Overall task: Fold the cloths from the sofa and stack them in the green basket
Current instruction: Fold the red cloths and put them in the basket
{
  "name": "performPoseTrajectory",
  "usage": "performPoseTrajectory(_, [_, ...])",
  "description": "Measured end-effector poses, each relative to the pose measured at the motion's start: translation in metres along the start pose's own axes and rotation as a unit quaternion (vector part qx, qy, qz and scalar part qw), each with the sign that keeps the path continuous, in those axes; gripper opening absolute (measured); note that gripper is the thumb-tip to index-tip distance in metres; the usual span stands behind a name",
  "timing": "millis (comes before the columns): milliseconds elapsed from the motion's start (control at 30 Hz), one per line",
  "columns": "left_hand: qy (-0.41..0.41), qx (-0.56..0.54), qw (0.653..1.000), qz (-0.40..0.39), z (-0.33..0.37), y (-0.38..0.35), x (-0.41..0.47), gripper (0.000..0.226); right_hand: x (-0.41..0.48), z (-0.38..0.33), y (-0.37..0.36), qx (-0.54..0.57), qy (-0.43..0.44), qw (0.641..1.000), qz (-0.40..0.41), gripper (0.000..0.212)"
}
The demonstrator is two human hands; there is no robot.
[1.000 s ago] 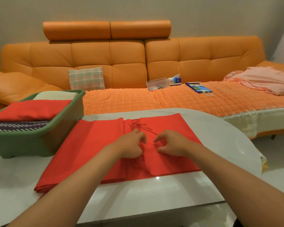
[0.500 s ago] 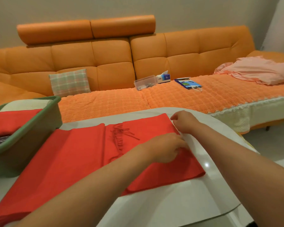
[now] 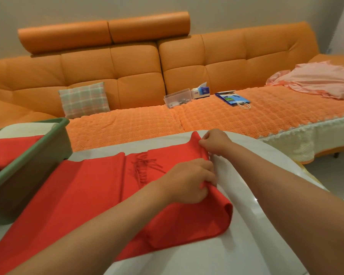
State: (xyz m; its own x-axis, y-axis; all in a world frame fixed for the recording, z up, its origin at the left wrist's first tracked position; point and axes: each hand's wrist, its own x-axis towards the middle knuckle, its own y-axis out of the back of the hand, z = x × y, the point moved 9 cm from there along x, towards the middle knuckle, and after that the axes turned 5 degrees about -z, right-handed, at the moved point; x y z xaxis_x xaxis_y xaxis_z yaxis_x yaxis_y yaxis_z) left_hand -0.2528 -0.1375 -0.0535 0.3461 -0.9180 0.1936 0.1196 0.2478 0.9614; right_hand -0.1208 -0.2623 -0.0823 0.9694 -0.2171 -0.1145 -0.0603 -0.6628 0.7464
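Both hands (image 3: 188, 180) (image 3: 214, 142) pinch red cloth (image 3: 87, 185) along right edge

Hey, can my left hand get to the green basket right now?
Probably yes: nothing stands between the left hand and the green basket, only the flat red cloth. But that hand is gripping the cloth's edge, so it isn't free.

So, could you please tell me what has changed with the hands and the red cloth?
Both hands slid from the middle of the red cloth to its right edge and gripped it: the left hand pinches the near part, the right hand the far corner, lifting the edge off the table. The green basket and the pink cloth on the sofa stayed put.
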Motion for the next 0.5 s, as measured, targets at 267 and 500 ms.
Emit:
performPoseTrajectory(267, [0.123,0.003,0.992,0.018,-0.05,0.07,-0.134,0.026,-0.041,-0.124,-0.045,0.122,0.078,0.989,-0.021,0.014])
performPoseTrajectory(500, [0.242,0.05,0.968,0.029,-0.092,0.111,-0.26,0.023,-0.062,-0.246,-0.126,0.179,0.091,0.973,-0.109,0.008])
